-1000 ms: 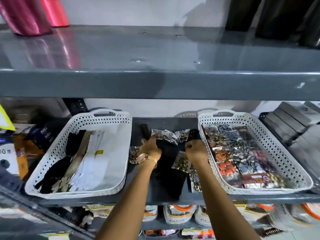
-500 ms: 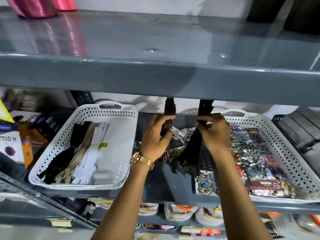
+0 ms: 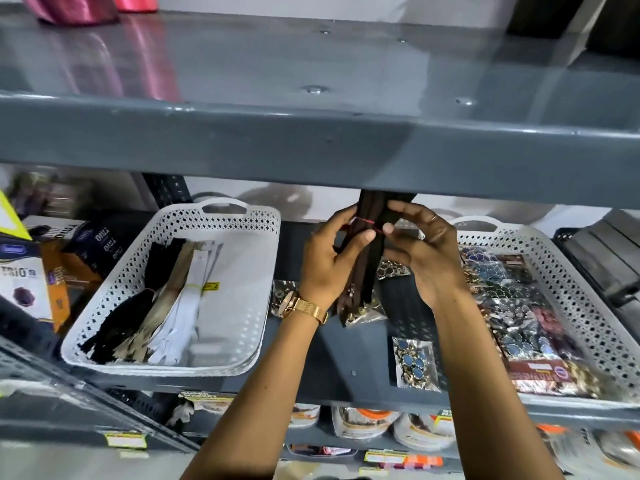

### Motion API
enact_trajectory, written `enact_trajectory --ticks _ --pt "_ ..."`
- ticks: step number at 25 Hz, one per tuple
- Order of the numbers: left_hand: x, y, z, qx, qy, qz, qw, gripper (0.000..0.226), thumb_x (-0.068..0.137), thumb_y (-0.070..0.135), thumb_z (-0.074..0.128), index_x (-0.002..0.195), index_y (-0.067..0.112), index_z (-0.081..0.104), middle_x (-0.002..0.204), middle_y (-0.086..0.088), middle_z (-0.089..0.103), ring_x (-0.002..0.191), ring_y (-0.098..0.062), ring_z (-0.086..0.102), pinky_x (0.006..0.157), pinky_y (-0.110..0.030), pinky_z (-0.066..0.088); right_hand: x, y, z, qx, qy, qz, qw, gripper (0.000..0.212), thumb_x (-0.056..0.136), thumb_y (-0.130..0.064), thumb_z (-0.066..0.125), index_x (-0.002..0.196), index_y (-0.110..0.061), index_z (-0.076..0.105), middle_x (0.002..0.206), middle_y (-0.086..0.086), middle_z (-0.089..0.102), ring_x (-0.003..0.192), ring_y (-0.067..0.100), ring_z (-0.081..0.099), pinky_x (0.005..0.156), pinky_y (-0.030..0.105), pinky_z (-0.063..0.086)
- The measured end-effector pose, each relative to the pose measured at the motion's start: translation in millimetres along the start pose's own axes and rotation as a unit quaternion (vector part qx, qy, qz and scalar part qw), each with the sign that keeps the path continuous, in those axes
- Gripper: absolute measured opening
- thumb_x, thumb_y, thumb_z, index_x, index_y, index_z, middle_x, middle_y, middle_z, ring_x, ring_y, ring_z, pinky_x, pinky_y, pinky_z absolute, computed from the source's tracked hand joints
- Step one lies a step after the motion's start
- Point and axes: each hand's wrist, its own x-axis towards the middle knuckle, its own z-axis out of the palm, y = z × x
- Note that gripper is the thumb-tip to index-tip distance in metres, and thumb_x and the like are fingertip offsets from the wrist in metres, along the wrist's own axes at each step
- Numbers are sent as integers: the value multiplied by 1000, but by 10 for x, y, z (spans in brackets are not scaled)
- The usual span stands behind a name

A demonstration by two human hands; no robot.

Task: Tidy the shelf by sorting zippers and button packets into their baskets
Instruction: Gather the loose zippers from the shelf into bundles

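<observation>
A bundle of dark brown and black zippers (image 3: 370,216) tied with a red rubber band hangs upright above the shelf between two white baskets. My left hand (image 3: 329,258) and my right hand (image 3: 426,254) both grip its upper part, fingers at the red band. Its top is hidden by the upper shelf edge. The left basket (image 3: 242,306) holds black, beige and white zippers (image 3: 166,296). The right basket (image 3: 568,306) is filled with button packets (image 3: 512,306). Loose button packets lie on the shelf: one blue (image 3: 414,365), one under the zippers (image 3: 367,311), one by my right hand (image 3: 391,268).
The grey upper shelf (image 3: 311,147) hangs low over the work area. Boxes marked TRIO (image 3: 31,271) stand left of the left basket. Dark boxes (image 3: 609,258) sit at the far right. Packaged goods fill the shelf below (image 3: 363,424). Pink rolls (image 3: 79,8) stand on top.
Both hands lifted the zippers off the shelf and brought them together into one bundle held between them; the hands now meet at the red band. The view has tilted up slightly.
</observation>
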Motion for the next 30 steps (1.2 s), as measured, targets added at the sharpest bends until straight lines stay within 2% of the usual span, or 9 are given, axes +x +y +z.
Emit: enact_trajectory --ticks 3,6,9,11,13,15,19,23,30 --pt "97 -38 -187 -30 -35 -41 998 33 89 29 59 115 9 65 108 -3 71 102 -14 67 93 -30 51 45 3 171 10 -12 -22 1000 28 79 13 64 76 -13 53 70 -4 66 59 10 70 53 24 58" --pt "159 -19 -490 -117 -89 -112 983 14 93 15 57 104 14 65 93 1 70 87 -5 67 83 -19 53 123 33 392 25 -24 -16 999 33 78 11 66 72 -16 49 78 -1 58 65 13 66 53 25 58" --pt "201 13 -763 -99 -24 -85 991 12 86 9 65 93 19 67 84 3 73 78 -8 68 76 -18 54 132 316 679 78 6 -14 997 21 83 2 66 77 -15 54 73 -3 62 65 9 64 53 26 58" --pt "205 -10 -856 -59 67 -72 993 14 81 11 72 90 21 70 80 9 73 73 -3 68 74 -16 54 74 623 790 -138 60 -78 986 10 90 -22 58 92 -13 61 87 1 67 77 11 65 64 36 59" --pt "198 -57 -931 -36 131 -77 988 13 77 16 75 88 22 71 79 10 73 70 -2 67 73 -17 53 2 1050 769 -520 -62 -73 849 50 89 -42 46 126 -10 53 131 13 54 121 27 51 100 48 45" --pt "166 -97 -995 -36 149 -89 984 12 75 21 76 85 26 72 77 10 74 72 -6 68 74 -22 55 -46 1343 741 -680 -194 -14 707 74 88 -46 46 149 -13 20 159 11 12 147 36 8 120 50 14" --pt "78 -74 -995 -50 160 -118 979 12 78 16 75 89 21 72 77 6 73 72 -7 67 73 -18 55 131 1569 755 -698 -239 -92 668 74 90 -59 16 152 -18 9 161 12 1 146 40 -6 117 60 2" --pt "7 -64 -933 -39 136 -118 983 15 80 16 74 95 15 72 82 -2 74 74 -7 69 73 -19 55 479 1452 544 -783 -233 -5 577 93 74 -80 20 151 -29 8 162 4 -1 146 40 -9 110 69 -10" --pt "-56 -152 -740 -44 70 -128 988 16 80 17 73 95 10 72 86 -6 76 79 -10 69 77 -27 55 266 1307 -149 -700 -247 12 670 90 72 -81 37 148 -37 19 162 -6 7 148 27 -8 112 66 -8"
